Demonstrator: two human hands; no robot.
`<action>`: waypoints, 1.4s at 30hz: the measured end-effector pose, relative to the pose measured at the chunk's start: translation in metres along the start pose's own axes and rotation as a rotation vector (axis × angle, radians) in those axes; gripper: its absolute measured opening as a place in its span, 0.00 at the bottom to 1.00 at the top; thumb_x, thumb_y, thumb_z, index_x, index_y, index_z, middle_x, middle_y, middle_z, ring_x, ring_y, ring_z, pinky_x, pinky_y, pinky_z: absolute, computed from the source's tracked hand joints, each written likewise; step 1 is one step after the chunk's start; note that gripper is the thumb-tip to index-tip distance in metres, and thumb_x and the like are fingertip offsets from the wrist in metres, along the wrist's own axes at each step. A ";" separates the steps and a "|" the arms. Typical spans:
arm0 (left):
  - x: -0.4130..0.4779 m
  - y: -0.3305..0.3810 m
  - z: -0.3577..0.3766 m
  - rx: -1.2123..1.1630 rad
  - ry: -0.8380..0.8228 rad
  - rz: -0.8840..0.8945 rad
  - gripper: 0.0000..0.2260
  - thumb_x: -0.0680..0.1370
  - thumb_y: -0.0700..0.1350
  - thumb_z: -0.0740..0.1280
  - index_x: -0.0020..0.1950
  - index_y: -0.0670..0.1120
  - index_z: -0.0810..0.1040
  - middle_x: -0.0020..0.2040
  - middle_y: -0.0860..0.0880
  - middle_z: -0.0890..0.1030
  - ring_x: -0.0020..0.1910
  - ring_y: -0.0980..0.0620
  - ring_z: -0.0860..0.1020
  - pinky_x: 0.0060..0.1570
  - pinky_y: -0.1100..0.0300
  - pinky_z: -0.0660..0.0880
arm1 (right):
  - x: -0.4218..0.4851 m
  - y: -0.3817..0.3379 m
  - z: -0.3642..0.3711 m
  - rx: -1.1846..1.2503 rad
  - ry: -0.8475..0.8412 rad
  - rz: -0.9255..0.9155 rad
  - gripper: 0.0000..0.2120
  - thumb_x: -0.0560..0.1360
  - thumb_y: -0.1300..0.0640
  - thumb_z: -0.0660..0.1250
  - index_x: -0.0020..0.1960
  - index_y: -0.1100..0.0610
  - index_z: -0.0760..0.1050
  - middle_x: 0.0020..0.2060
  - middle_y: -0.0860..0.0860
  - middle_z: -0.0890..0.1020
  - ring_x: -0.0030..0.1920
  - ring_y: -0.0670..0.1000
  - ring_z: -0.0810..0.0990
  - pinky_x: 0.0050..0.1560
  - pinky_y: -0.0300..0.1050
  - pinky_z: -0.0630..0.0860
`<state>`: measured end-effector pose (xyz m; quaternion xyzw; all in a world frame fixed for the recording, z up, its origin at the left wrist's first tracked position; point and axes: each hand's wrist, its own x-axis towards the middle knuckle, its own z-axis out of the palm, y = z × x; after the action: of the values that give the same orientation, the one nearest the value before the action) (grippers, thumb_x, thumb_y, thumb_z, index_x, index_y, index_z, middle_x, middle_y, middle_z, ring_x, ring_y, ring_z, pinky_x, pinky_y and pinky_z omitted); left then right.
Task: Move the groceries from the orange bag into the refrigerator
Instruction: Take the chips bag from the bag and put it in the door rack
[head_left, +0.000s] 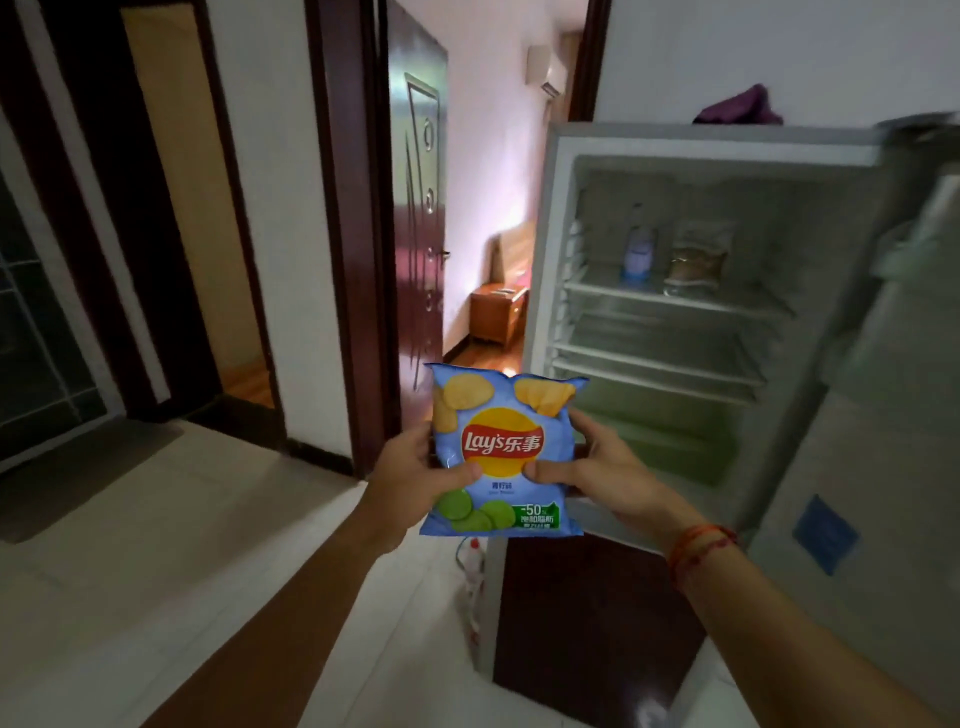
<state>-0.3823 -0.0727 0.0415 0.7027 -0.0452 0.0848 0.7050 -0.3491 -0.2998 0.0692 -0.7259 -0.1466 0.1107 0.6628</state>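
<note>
Left hand (415, 470) and right hand (592, 467) are gripping a chip bag (501, 447), not yet inside the open fridge (550, 234). A bottle (639, 249) and packet (696, 260) are already sitting on its top shelf (675, 302).

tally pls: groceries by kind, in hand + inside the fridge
Chip bag: 1, blue, held by the left hand and right hand in front of the open fridge
Bottle: 1, inside the fridge
Clear packet: 1, right of the bottle
Total: 3
</note>
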 end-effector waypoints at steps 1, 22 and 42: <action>0.013 0.000 0.006 -0.027 -0.035 -0.009 0.18 0.70 0.32 0.76 0.58 0.44 0.80 0.53 0.46 0.86 0.54 0.46 0.84 0.52 0.53 0.81 | 0.005 -0.001 -0.007 -0.011 0.034 0.004 0.29 0.69 0.67 0.78 0.64 0.48 0.75 0.52 0.56 0.86 0.51 0.59 0.86 0.52 0.60 0.82; 0.156 0.011 0.238 -0.190 -0.721 0.017 0.16 0.70 0.32 0.74 0.54 0.46 0.80 0.47 0.51 0.87 0.47 0.52 0.85 0.41 0.63 0.80 | -0.070 -0.033 -0.178 -0.182 0.725 -0.016 0.28 0.70 0.63 0.78 0.65 0.48 0.73 0.51 0.54 0.87 0.50 0.54 0.87 0.51 0.51 0.84; 0.130 0.023 0.356 -0.348 -1.388 0.106 0.22 0.65 0.42 0.76 0.58 0.43 0.79 0.53 0.46 0.86 0.54 0.47 0.84 0.53 0.52 0.80 | -0.181 -0.049 -0.136 -0.248 1.364 0.112 0.31 0.71 0.61 0.76 0.70 0.51 0.69 0.53 0.54 0.86 0.51 0.55 0.87 0.52 0.56 0.83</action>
<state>-0.2395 -0.4213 0.0910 0.4687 -0.5300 -0.3560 0.6105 -0.4727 -0.4879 0.1249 -0.7100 0.3286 -0.3539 0.5124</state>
